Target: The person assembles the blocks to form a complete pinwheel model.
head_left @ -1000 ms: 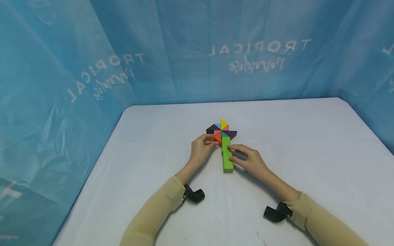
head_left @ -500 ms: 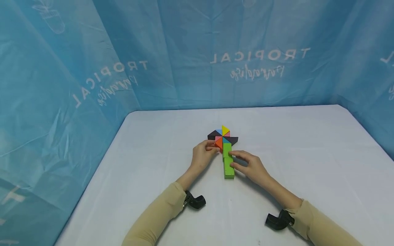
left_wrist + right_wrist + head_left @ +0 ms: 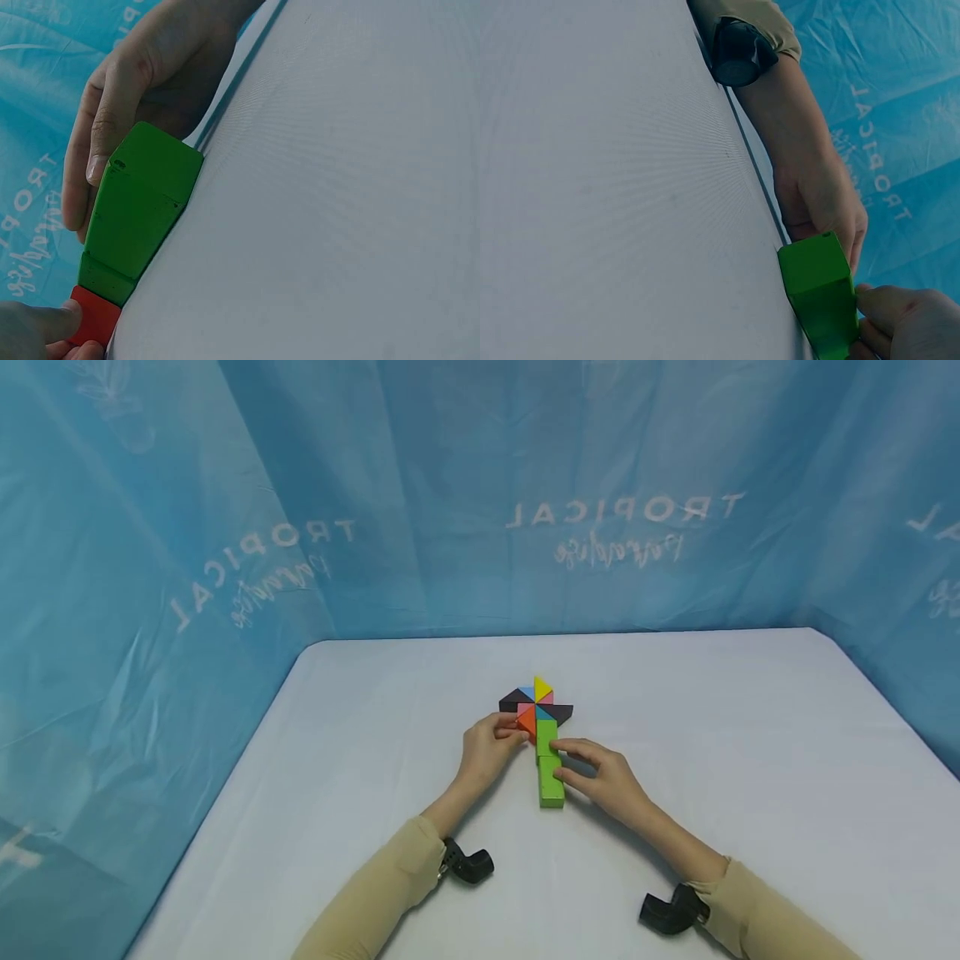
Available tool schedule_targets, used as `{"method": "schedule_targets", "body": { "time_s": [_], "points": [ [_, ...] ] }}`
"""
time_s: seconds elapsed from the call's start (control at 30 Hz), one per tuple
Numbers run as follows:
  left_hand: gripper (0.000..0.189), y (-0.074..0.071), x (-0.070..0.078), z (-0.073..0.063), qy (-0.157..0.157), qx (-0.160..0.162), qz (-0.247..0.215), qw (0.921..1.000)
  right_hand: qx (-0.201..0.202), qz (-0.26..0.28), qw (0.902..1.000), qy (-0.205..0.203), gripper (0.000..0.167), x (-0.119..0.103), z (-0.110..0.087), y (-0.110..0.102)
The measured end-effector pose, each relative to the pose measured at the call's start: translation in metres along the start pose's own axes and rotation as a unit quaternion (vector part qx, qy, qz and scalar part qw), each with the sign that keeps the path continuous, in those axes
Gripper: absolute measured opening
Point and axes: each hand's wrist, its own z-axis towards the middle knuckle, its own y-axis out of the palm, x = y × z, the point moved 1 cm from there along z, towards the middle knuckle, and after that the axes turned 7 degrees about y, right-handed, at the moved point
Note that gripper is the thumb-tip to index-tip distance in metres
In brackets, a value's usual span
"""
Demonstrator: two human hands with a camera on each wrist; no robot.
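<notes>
Coloured blocks form a flat pinwheel on the table, with a yellow triangle (image 3: 542, 689) at its far end and dark blocks (image 3: 517, 698) (image 3: 557, 712) to either side. Two green blocks (image 3: 547, 738) (image 3: 551, 782) run end to end from it toward the wearer. My left hand (image 3: 483, 752) pinches the orange triangular block (image 3: 527, 722) at the pinwheel's near left. From the right, my right hand (image 3: 606, 774) touches the green blocks, index fingertip on the farther one and thumb on the nearer one. The left wrist view shows the orange block right against the green end.
A white cloth covers the table (image 3: 720, 735), and a blue printed curtain (image 3: 450, 527) hangs behind it and at the sides. Black wrist cameras (image 3: 471, 866) (image 3: 671, 912) stick out from both beige sleeves (image 3: 382, 893).
The head view has shifted, so the table and blocks sit lower in it. Both hands stay at the same places on the blocks.
</notes>
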Motion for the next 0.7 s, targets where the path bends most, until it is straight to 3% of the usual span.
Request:
{"method": "schedule_targets", "body": {
  "time_s": [0.23, 0.37, 0.6, 0.7],
  "points": [
    [0.031, -0.002, -0.003, -0.009, -0.007, 0.008, 0.009, 0.9999, 0.0, 0.005, 1.0, -0.003, 0.038, 0.0, -0.004, 0.007],
    [0.03, -0.002, -0.003, -0.006, -0.007, 0.009, 0.006, 0.9999, 0.002, -0.001, 1.0, -0.008, 0.038, 0.0, -0.002, 0.005],
    [0.03, 0.0, 0.0, -0.002, 0.003, 0.007, 0.0, 1.0, 0.01, -0.007, 0.9999, -0.01, 0.042, 0.04, 0.006, 0.007],
    [0.029, 0.002, -0.001, -0.005, -0.002, 0.006, 0.001, 1.0, 0.01, -0.007, 0.9999, -0.009, 0.042, 0.041, 0.002, 0.009]
  ]
}}
